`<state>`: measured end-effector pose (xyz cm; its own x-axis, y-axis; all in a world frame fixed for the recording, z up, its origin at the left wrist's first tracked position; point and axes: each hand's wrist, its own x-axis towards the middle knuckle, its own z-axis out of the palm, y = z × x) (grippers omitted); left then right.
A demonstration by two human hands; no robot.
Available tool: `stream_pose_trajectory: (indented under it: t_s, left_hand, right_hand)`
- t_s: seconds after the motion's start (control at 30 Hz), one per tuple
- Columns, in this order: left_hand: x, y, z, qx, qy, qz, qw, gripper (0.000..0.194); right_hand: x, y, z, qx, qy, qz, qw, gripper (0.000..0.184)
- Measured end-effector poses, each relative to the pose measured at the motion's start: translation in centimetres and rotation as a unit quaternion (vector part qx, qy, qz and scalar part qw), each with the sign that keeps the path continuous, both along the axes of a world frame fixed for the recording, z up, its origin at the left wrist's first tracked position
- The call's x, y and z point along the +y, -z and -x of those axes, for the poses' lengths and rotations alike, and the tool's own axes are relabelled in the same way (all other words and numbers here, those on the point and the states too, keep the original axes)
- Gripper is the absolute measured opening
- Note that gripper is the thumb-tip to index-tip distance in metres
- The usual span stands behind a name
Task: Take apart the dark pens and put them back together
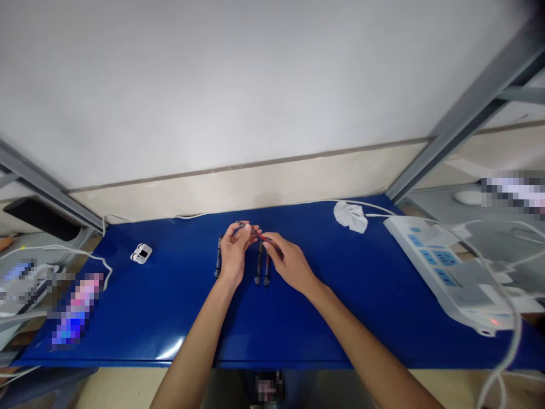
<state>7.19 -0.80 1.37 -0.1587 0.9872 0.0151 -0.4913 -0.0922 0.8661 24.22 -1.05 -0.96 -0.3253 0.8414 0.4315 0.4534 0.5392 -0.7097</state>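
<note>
Above the middle of the blue table (170, 301), a slim red and dark pen (258, 234) is held slantwise between my two hands. My left hand (233, 253) pinches its dark far end with thumb and fingers. The other end lies in the closed fingers of my right hand (292, 261), which partly cover it. Beneath the hands, a dark pen (259, 267) and a pen with a red part (267, 267) lie side by side, their upper ends hidden. Another dark pen (218, 258) rests just left of my left hand.
A small white device (141, 253) and a blurred-out phone-like object (79, 312) lie on the left. At the right are a crumpled white tissue (349, 217) and a large white power strip (443, 272) with cables. Grey metal posts (426, 162) flank the table, with a wall behind.
</note>
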Motion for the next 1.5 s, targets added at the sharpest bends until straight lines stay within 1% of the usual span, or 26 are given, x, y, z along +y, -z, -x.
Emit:
stream_pose_trajectory:
  t_s: [0.1,0.23,0.37,0.5,0.77,0.87,0.97,1.13,1.33,1.4,1.5]
  left_hand:
    - [0.1,-0.1,0.3,-0.014,-0.020,-0.002,1.000,0.038]
    - [0.3,-0.1,1.0,-0.042,-0.051,-0.003,0.998,0.042]
    - [0.5,-0.2,1.4,-0.047,-0.061,0.004,0.997,0.044]
    - [0.5,-0.3,1.4,-0.034,-0.057,0.001,0.998,0.044]
    - [0.3,-0.2,0.9,-0.004,-0.022,0.000,1.000,0.043]
    - [0.3,-0.1,0.9,-0.003,-0.030,-0.001,1.000,0.044]
    - [0.5,0.0,1.1,-0.010,-0.045,0.001,0.999,0.046]
    - [0.6,0.2,1.3,-0.013,-0.059,0.004,0.998,0.047]
    - [0.7,0.2,1.3,-0.011,-0.052,0.002,0.999,0.048]
    - [0.6,0.2,1.2,-0.008,-0.047,0.001,0.999,0.048]
    - [0.4,0.0,0.8,0.009,-0.021,0.003,1.000,0.047]
  right_hand:
    - [0.1,0.0,0.0,0.005,-0.004,-0.018,1.000,0.032]
    - [0.1,0.2,0.0,0.008,-0.002,-0.019,1.000,0.035]
    - [0.0,0.3,0.1,0.003,-0.003,-0.024,1.000,0.038]
    - [0.0,0.1,0.0,-0.001,-0.006,-0.030,1.000,0.039]
    - [-0.1,0.0,0.0,-0.009,-0.001,-0.020,1.000,0.040]
    - [-0.1,0.0,0.0,-0.003,0.010,-0.010,1.000,0.039]
    - [-0.2,0.0,0.0,-0.008,0.027,0.017,0.999,0.039]
    - [-0.2,-0.1,0.0,-0.022,0.039,0.030,0.999,0.031]
    - [-0.2,-0.2,0.1,-0.018,0.036,0.025,0.999,0.024]
    - [-0.2,-0.3,0.1,-0.017,0.034,0.025,0.999,0.023]
    - [-0.2,-0.3,0.1,-0.015,0.031,0.019,0.999,0.022]
